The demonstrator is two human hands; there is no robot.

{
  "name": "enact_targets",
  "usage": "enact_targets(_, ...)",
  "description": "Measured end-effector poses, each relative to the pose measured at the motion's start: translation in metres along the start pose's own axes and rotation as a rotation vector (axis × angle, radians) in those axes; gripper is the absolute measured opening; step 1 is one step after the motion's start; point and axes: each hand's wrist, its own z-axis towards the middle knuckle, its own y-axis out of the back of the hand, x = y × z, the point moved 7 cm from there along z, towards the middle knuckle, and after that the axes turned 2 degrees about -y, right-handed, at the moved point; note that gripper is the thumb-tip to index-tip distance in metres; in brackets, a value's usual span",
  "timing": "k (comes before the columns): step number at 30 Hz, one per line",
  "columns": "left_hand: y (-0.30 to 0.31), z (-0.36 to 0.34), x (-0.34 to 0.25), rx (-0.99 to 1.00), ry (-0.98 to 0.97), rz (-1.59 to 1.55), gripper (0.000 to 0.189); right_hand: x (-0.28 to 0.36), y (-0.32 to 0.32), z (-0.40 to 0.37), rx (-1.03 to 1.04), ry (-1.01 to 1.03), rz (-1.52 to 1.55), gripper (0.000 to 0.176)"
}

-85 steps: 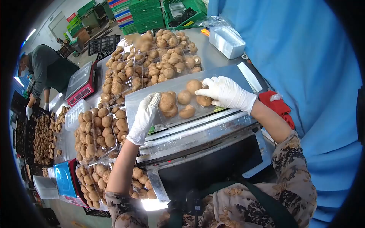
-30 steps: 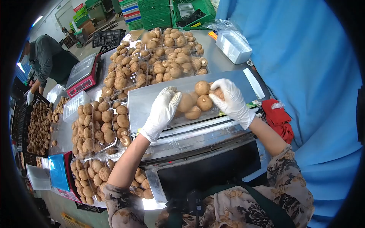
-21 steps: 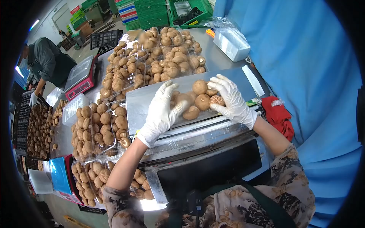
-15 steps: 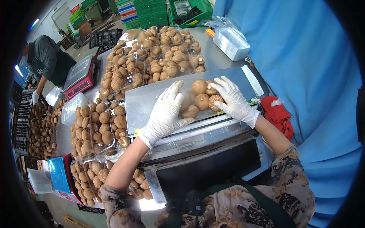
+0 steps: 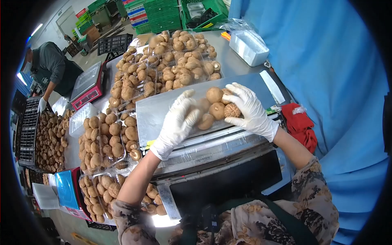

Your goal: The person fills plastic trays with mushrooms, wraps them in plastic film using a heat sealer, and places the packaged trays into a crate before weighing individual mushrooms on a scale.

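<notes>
Mushrooms [image 5: 215, 109] lie in a tight heap on the plate [image 5: 157, 116], right of its middle, between the back and front edges. My right hand [image 5: 249, 109] cups the heap's right side, fingers curled onto the caps. My left hand [image 5: 178, 120] lies against the left side with fingers spread; it is blurred and not closed on anything. To do this well, I judge, I should press evenly from both sides and let no cap roll towards the front edge. The open room is the plate's bare left half and its right-hand corner. Beyond the back edge, packs [image 5: 171, 69] crowd close. More packs [image 5: 108, 136] sit off the left edge, and a cloth [image 5: 301, 124] lies past the right edge.
</notes>
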Motion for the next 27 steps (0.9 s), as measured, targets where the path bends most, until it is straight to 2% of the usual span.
enact_targets(2, 0.013, 0.004, 0.006, -0.09, 0.135, -0.209, 0.029, 0.021, -0.002, 0.008, 0.009, 0.076, 0.005, 0.051)
enact_targets(3, 0.017, 0.004, 0.016, -0.104, 0.079, -0.149, 0.031, 0.03, -0.005, 0.011, 0.015, 0.107, 0.006, 0.048)
enact_targets(6, 0.024, 0.003, 0.011, -0.068, 0.223, -0.135, 0.036, 0.042, -0.024, 0.017, 0.027, 0.189, 0.047, 0.042)
enact_targets(7, 0.022, 0.004, 0.01, -0.018, 0.185, -0.034, 0.037, 0.042, -0.027, 0.02, -0.011, 0.198, 0.063, 0.036)
enact_targets(10, 0.009, -0.002, 0.022, 0.117, 0.088, 0.262, 0.04, 0.032, -0.028, 0.028, 0.022, 0.128, 0.145, 0.034)
enact_targets(15, 0.006, -0.007, 0.038, 0.112, 0.112, 0.172, 0.036, 0.034, -0.022, 0.037, 0.054, 0.182, 0.073, 0.031)
enact_targets(18, 0.005, -0.005, 0.039, 0.128, 0.12, 0.148, 0.035, 0.029, -0.03, 0.04, 0.134, 0.136, 0.036, 0.03)
enact_targets(23, 0.004, -0.007, 0.035, 0.156, 0.134, 0.153, 0.035, 0.027, -0.028, 0.039, 0.122, 0.179, 0.026, 0.029)
enact_targets(27, 0.002, 0.0, 0.029, 0.112, 0.055, 0.142, 0.038, 0.028, -0.028, 0.039, 0.21, 0.123, 0.023, 0.029)
